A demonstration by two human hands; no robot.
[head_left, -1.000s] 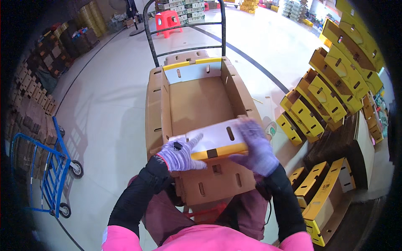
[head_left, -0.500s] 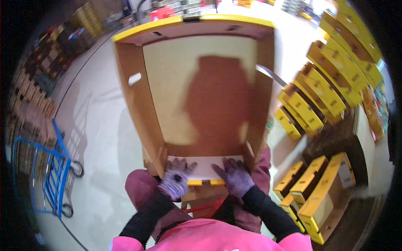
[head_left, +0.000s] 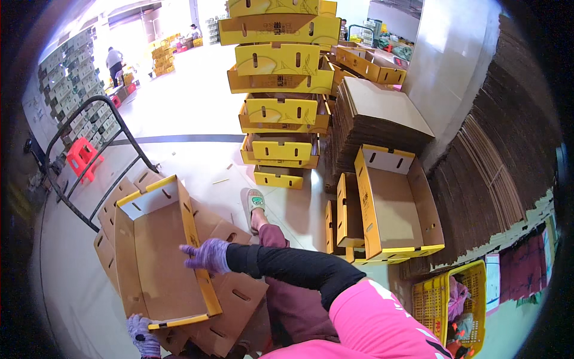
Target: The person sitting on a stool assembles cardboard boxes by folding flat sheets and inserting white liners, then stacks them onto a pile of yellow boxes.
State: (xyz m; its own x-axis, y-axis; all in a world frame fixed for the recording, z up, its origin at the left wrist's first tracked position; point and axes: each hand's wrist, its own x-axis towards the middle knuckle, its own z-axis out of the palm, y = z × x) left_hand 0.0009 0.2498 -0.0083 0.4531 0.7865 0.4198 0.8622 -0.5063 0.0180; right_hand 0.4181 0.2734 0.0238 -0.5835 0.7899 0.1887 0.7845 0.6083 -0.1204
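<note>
An open cardboard box (head_left: pixel 164 257) with yellow rims and a white inner end panel lies at the lower left, on top of flat brown cardboard blanks (head_left: pixel 233 287). At its near left corner, my left hand (head_left: pixel 142 336) in a grey-purple knit glove has its fingers against the outer wall, gripping there; the thumb is not clear. My right hand (head_left: pixel 206 256), gloved alike, reaches across from the right. Its fingers are spread over the box's right wall, with nothing held in them.
Yellow boxes (head_left: pixel 278 110) rise in a tall stack ahead. More boxes (head_left: pixel 397 203) stand at right beside piled flat cardboard (head_left: pixel 382 113). A yellow crate (head_left: pixel 430 305) sits at lower right. A dark-framed trolley (head_left: pixel 113 143) and red stool (head_left: pixel 82 157) are at left; a person (head_left: pixel 114 63) stands far off.
My view has swung to the right, bringing the tall stack ahead. The box has gone from upright before me to the lower left. Both hands have left its inner white flap; the right is now open.
</note>
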